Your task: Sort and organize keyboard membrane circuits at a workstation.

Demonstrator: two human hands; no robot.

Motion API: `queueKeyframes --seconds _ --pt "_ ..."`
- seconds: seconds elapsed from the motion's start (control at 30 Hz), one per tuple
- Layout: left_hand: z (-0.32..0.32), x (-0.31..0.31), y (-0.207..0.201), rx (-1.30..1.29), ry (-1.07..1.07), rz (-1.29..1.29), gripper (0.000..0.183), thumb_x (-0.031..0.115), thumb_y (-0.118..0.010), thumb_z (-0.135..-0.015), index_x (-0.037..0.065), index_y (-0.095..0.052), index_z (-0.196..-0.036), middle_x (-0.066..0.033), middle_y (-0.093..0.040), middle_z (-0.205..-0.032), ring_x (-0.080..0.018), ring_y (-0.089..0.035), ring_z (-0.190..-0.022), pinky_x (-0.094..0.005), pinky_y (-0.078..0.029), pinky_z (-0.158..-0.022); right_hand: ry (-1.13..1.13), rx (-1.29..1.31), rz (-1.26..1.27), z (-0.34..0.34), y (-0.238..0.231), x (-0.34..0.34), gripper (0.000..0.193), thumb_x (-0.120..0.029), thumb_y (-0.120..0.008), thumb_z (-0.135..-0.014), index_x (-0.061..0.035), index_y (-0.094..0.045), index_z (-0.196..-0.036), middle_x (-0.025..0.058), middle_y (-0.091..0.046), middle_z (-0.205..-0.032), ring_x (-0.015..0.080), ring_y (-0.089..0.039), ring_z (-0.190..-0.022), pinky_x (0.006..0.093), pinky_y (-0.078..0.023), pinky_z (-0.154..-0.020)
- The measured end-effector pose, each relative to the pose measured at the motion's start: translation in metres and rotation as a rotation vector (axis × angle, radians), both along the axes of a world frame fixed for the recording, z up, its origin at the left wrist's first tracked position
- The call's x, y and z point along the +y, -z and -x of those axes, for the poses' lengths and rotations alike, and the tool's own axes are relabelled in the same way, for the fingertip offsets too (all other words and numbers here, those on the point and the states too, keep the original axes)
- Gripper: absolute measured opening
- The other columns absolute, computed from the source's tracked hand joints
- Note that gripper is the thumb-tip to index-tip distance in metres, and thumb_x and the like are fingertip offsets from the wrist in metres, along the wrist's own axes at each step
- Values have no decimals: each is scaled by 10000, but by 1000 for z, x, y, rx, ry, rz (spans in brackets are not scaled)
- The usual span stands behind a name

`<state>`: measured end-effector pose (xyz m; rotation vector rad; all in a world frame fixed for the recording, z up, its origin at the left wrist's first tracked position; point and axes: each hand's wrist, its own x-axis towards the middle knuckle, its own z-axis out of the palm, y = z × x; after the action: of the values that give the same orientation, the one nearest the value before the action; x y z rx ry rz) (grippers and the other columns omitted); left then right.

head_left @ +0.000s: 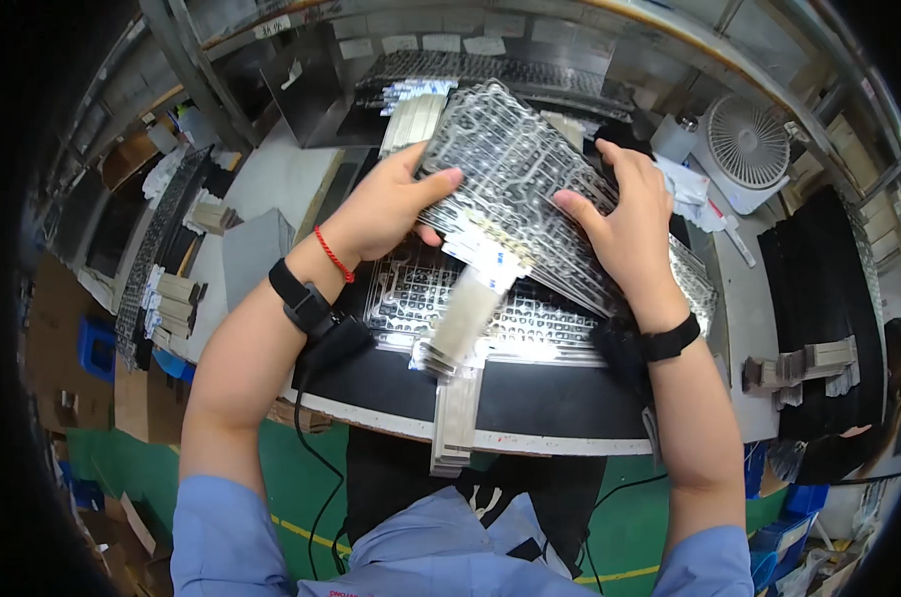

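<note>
Head view: held tilted patterned sheets [515, 184] between left grip [396, 204] and right grip [634, 219], above lower sheets [396, 303] on worktop [744, 323]; likely risked creasing dangling tails [467, 313] through snagging or uneven pressure.

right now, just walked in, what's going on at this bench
A person's left hand grips a stack of clear, patterned sheets by its left edge, while the right hand is at its right side. The held stack is tilted above more patterned sheets on the black work surface. A white fan stands off to the right.
</note>
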<state>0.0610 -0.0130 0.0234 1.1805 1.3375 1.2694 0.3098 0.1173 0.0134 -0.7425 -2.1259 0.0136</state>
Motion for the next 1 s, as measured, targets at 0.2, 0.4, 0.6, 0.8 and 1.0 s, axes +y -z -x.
queueKeyframes --seconds 0.2,0.4,0.6,0.8,1.0 --pt "78 32 -9 -321 -174 -199 256 198 -563 -1048 40 -572 -1249 -51 -701 -1070 -76 -690 -817 -178 -572 -579 -1 209 -310 -11 -19 0 377 -319 -776 -856 -88 -676 -1136 71 -661 -1120 277 -580 -1088 418 -367 -959" --pt "104 80 -29 -420 -231 -199 502 236 -570 -1052 -121 -446 -1383 -190 -576 -1292 -251 -577 -1249 -330 -532 -1058 -285 32 191 -15 -4 10 213 -241 -762 -845 -56 -692 -925 86 -676 -868 276 -617 -835 400 -454 -756" --pt "121 78 -18 175 -643 -49 601 155 -649 -996 -80 -395 -1488 -38 -594 -982 -91 -529 -767 -221 -481 -655 -325 -337 411 -17 17 12 453 -402 -820 -796 -37 -705 -1038 124 -688 -1034 324 -628 -1044 432 -493 -915" --pt "100 41 -8 -327 -377 -167 277 204 -609 -1021 61 -588 -1257 58 -479 -802 -43 -442 -670 -198 -373 -560 -323 -455 454 -14 12 -1 599 -480 -898 -654 -28 -693 -989 146 -680 -1008 325 -629 -1032 423 -495 -886" --pt "59 2 -3 -273 -108 1 222 229 -562 -1045 85 -603 -1208 70 -487 -785 -38 -465 -692 -188 -375 -585 -296 -560 497 -9 2 -8 630 -469 -937 -586 -12 -667 -924 173 -681 -983 337 -634 -1018 415 -512 -859"
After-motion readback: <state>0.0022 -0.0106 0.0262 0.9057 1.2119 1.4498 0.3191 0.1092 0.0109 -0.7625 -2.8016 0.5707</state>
